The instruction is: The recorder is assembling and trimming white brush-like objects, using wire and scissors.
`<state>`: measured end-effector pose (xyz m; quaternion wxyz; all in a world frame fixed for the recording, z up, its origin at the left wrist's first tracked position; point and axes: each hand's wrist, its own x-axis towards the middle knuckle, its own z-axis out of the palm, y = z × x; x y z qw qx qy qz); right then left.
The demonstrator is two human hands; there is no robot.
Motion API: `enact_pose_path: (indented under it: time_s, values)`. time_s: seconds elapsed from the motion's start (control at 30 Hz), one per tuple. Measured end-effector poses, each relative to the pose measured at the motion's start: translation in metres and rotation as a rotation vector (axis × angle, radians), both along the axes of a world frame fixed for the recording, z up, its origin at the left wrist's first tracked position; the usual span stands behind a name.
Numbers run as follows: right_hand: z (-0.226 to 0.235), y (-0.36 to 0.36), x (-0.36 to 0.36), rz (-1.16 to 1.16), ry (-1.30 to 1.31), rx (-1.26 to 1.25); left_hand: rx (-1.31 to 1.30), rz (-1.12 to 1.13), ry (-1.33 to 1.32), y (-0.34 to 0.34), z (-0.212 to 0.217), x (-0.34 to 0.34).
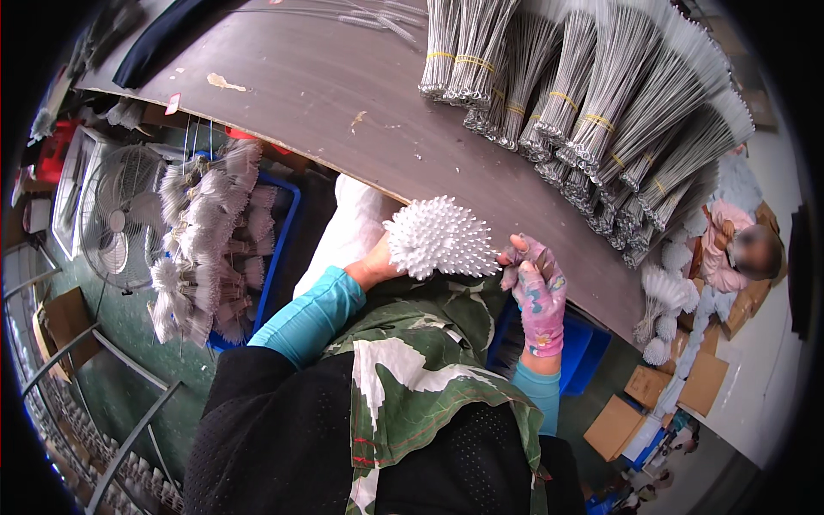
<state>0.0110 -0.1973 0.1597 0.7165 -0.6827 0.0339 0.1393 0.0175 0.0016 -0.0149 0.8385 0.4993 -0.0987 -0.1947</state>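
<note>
Plainly the white bristle head (pixel 440 238), held between the left hand (pixel 378 264) closed on its hidden base and the gloved right hand (pixel 536 287) pinching its edge, looked light, springy, best gripped low.

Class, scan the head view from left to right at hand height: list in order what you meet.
Standing fan → blue crate of white brushes → left hand → white spiky brush head → right hand in a pink glove → another person.
</note>
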Motion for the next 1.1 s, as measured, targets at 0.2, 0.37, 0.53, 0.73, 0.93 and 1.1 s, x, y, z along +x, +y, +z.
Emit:
enact_pose_path:
  time_s: [0.2, 0.37, 0.53, 0.73, 0.93, 1.1]
  values:
    - [0.009, 0.006, 0.001, -0.038, -0.012, -0.106, 0.051, 0.035, -0.059, 0.001, 0.002, -0.002]
    - [0.016, 0.011, 0.0, -0.028, -0.048, -0.093, 0.097, 0.063, -0.111, 0.003, 0.004, -0.004]
    - [0.019, 0.02, 0.002, 0.162, -0.351, -0.406, 0.431, 0.089, -0.296, 0.007, 0.039, 0.002]
    - [0.026, 0.006, 0.005, 0.109, -0.375, -0.249, 0.546, 0.183, -0.59, 0.003, 0.091, -0.001]
    - [0.054, -0.01, 0.017, -0.052, -0.482, -0.221, 0.177, 0.011, -0.145, -0.002, 0.142, 0.002]
    - [0.06, -0.004, 0.026, -0.078, -0.225, -0.098, 0.023, -0.136, 0.139, -0.012, 0.122, 0.01]
